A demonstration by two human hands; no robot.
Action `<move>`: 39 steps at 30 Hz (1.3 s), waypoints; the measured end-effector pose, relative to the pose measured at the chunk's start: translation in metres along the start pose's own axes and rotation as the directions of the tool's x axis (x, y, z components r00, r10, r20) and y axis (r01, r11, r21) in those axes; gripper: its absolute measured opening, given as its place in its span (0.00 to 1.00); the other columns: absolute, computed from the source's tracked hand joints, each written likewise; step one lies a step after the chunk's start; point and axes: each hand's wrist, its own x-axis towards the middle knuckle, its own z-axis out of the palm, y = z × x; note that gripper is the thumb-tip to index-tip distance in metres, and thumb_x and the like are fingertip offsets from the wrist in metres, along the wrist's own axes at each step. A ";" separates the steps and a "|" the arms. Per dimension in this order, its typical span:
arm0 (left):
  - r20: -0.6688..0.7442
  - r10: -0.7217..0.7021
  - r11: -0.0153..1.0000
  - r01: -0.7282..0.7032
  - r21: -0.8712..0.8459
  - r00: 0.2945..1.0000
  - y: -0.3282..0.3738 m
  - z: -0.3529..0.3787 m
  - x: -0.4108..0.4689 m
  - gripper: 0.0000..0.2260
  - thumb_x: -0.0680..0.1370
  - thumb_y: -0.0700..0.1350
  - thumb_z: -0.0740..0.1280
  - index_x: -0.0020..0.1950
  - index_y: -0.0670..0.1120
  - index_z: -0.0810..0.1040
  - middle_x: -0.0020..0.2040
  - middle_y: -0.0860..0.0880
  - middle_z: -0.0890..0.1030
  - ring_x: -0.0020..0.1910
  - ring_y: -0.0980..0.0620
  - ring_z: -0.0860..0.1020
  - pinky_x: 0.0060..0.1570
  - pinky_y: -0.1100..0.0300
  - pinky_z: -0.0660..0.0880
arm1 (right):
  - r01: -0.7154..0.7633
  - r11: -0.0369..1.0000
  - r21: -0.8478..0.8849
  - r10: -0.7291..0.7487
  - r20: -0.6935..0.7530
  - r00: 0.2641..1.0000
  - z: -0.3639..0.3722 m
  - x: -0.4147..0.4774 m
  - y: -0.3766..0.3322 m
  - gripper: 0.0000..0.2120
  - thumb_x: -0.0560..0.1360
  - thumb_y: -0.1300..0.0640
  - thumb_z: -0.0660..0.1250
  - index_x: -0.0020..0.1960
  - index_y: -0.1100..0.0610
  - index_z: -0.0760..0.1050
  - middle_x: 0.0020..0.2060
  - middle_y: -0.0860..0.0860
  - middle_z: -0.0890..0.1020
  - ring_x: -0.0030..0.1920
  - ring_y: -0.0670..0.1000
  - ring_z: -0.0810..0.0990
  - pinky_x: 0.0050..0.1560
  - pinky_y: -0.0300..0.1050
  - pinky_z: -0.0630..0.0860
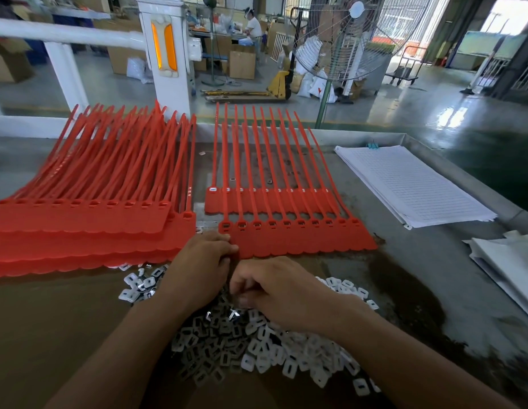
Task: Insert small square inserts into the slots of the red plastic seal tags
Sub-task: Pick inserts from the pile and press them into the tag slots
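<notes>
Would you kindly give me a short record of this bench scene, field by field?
left hand: grips the near-left corner of the front tag sheet
right hand: fingers curled into the insert pile; whether it holds an insert is hidden
rear tag sheet: flat behind the front one, partly under its straps
tag stack: left of both sheets
papers: on the table's right side

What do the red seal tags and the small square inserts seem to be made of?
The red seal tags look like moulded plastic, smooth and faintly glossy: even colour, thin bending tails. The small square inserts seem white plastic, matte; some show shiny, probably metal, parts that glint.
</notes>
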 end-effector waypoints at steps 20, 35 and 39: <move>0.009 -0.030 0.999 0.030 0.018 1.000 0.001 0.001 0.000 0.14 0.77 0.40 0.61 0.61 0.49 0.76 0.66 0.53 0.71 0.66 0.55 0.65 0.64 0.64 0.57 | -0.043 0.995 0.086 0.057 -0.165 0.985 -0.016 -0.006 0.013 0.10 0.68 0.70 0.68 0.42 0.57 0.80 0.31 0.36 0.74 0.34 0.32 0.74 0.38 0.27 0.72; 0.019 -0.038 0.999 0.038 0.025 0.999 0.003 -0.001 0.000 0.15 0.77 0.40 0.60 0.63 0.49 0.75 0.67 0.54 0.70 0.68 0.55 0.63 0.64 0.67 0.53 | -0.307 0.877 0.369 0.462 -0.472 0.751 -0.063 -0.011 0.098 0.10 0.69 0.68 0.70 0.46 0.56 0.78 0.35 0.47 0.80 0.36 0.45 0.79 0.40 0.38 0.78; 0.018 -0.038 0.999 0.037 0.018 0.999 0.003 -0.001 0.001 0.15 0.77 0.39 0.60 0.62 0.48 0.75 0.67 0.53 0.70 0.68 0.55 0.63 0.65 0.66 0.54 | -0.374 0.843 0.385 0.536 -0.553 0.638 -0.075 -0.013 0.117 0.06 0.69 0.67 0.71 0.44 0.60 0.81 0.29 0.44 0.79 0.29 0.40 0.76 0.36 0.29 0.73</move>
